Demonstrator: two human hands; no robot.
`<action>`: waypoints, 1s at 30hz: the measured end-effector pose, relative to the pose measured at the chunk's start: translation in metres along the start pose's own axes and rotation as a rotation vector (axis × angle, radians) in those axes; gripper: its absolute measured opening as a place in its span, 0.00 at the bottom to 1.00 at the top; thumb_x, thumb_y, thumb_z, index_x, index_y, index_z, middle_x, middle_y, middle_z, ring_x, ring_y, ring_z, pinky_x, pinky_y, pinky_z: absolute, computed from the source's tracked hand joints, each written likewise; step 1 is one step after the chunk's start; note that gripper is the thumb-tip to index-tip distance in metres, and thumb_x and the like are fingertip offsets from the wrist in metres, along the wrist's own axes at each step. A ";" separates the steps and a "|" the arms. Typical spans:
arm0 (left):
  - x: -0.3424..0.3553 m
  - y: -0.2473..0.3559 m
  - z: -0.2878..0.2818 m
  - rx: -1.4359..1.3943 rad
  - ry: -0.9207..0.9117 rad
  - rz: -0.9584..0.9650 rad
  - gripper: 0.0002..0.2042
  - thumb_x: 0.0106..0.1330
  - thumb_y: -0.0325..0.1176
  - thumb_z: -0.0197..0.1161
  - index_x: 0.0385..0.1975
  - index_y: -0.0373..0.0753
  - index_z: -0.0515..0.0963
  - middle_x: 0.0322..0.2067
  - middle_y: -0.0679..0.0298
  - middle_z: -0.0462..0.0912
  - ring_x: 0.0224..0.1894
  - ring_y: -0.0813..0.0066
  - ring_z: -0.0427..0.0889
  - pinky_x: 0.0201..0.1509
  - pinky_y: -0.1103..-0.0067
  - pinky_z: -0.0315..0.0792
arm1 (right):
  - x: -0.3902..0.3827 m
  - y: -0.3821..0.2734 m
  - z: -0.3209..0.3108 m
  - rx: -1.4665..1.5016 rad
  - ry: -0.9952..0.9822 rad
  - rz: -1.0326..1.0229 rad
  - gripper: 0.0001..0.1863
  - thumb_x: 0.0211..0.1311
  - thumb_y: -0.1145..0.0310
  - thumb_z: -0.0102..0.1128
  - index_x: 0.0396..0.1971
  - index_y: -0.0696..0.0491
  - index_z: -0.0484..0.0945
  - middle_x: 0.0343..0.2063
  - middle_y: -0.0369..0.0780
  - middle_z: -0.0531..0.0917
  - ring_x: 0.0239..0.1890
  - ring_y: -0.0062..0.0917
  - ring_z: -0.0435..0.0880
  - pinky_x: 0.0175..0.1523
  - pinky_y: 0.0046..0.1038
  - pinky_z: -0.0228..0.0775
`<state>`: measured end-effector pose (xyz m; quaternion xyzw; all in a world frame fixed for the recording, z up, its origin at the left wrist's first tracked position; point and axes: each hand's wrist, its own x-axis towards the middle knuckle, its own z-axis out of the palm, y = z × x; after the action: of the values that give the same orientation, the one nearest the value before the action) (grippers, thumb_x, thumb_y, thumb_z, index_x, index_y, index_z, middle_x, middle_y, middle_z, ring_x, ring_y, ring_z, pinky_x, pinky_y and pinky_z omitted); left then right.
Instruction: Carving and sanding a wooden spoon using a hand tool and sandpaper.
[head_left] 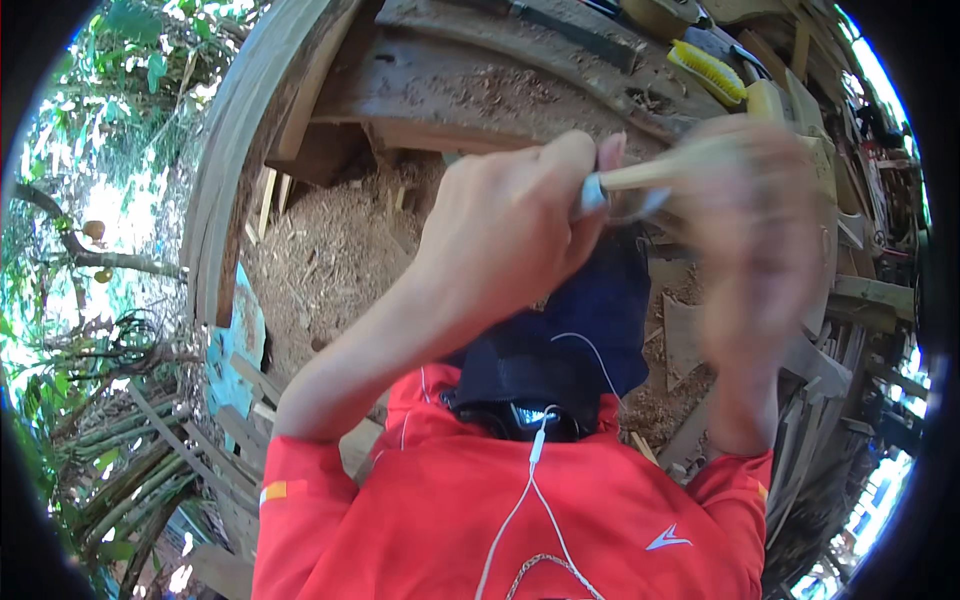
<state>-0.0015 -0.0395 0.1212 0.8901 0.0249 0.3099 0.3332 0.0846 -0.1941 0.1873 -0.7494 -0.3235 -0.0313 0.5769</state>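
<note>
My left hand [510, 205] is closed, knuckles up, in front of my body. A small light-blue piece [594, 192] pokes out of its grip, around or against one end of a pale wooden stick [640, 176]; which of these I cannot tell. The stick runs right into my right hand [760, 210], which is smeared by motion but appears wrapped round it. Below the stick, between the hands, a pale blurred shape [638, 205] shows, too unclear to name. My left fingers hide the rest of the light-blue piece.
Ahead is a rough wooden workbench [430, 85] strewn with shavings, with a yellow brush [707, 72] at its far right. A thick plank edge [235, 170] rises on the left. Shavings cover the ground [320, 235]. Scrap wood [800, 430] lies at right. A white earphone cord [538, 445] hangs down my front.
</note>
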 end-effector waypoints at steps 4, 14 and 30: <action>-0.006 -0.007 -0.006 0.086 0.014 -0.007 0.13 0.65 0.34 0.65 0.23 0.39 0.70 0.15 0.55 0.74 0.18 0.53 0.77 0.20 0.67 0.68 | -0.011 0.004 0.012 -0.186 -0.338 -0.214 0.13 0.69 0.67 0.54 0.48 0.57 0.77 0.32 0.32 0.79 0.24 0.07 0.68 0.26 0.11 0.55; 0.025 -0.023 -0.037 0.420 0.070 0.206 0.13 0.63 0.36 0.66 0.24 0.41 0.68 0.14 0.60 0.72 0.18 0.59 0.78 0.19 0.67 0.69 | -0.003 -0.022 0.038 0.027 0.020 0.128 0.14 0.72 0.64 0.49 0.48 0.57 0.77 0.18 0.27 0.68 0.18 0.07 0.60 0.23 0.14 0.47; 0.029 -0.052 -0.068 0.672 0.104 0.342 0.14 0.71 0.41 0.55 0.24 0.42 0.76 0.13 0.63 0.79 0.17 0.70 0.84 0.16 0.76 0.75 | -0.002 -0.020 0.090 0.092 -0.177 0.073 0.15 0.73 0.60 0.49 0.40 0.56 0.81 0.13 0.26 0.62 0.12 0.09 0.56 0.19 0.16 0.45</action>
<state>-0.0085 0.0473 0.1452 0.9241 -0.0071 0.3804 -0.0355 0.0438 -0.1131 0.1736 -0.7332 -0.3470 0.0709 0.5805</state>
